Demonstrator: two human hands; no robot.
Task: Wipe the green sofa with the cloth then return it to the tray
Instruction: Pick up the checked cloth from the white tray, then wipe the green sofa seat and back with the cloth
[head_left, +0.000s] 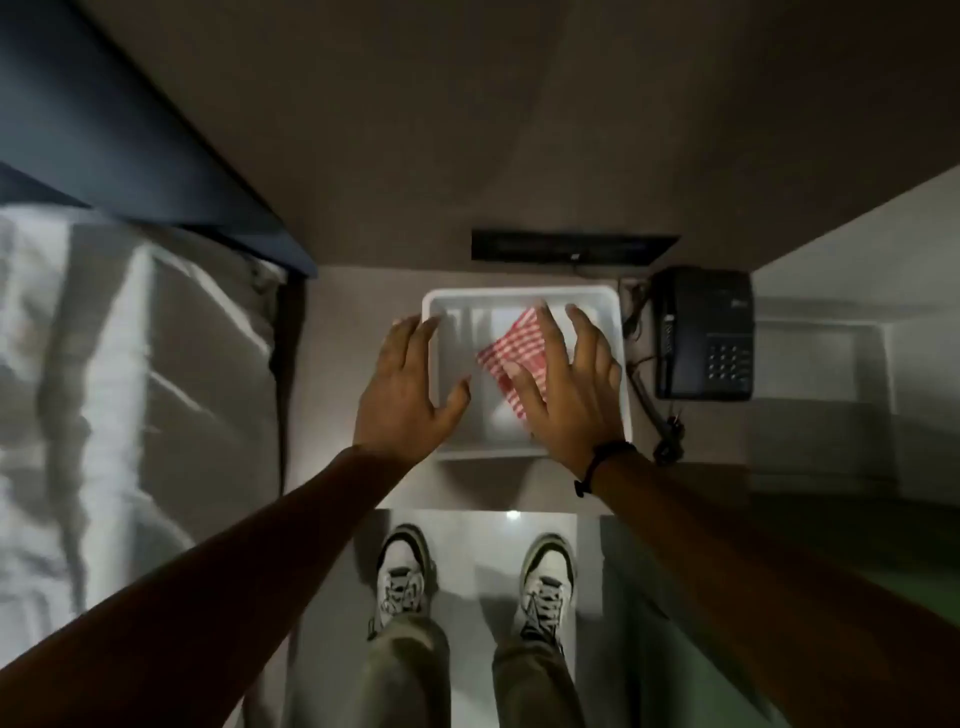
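Observation:
A folded red-and-white checked cloth lies in a white tray on a small table below me. My right hand hovers over the tray's right half with fingers spread, partly covering the cloth; I cannot tell if it touches it. My left hand is spread open over the tray's left rim and holds nothing. A strip of green surface, maybe the sofa, shows at the lower right edge.
A dark desk telephone with a coiled cord sits right of the tray. A black strip lies behind the tray by the wall. A bed with white sheets fills the left. My sneakers stand on pale tiles.

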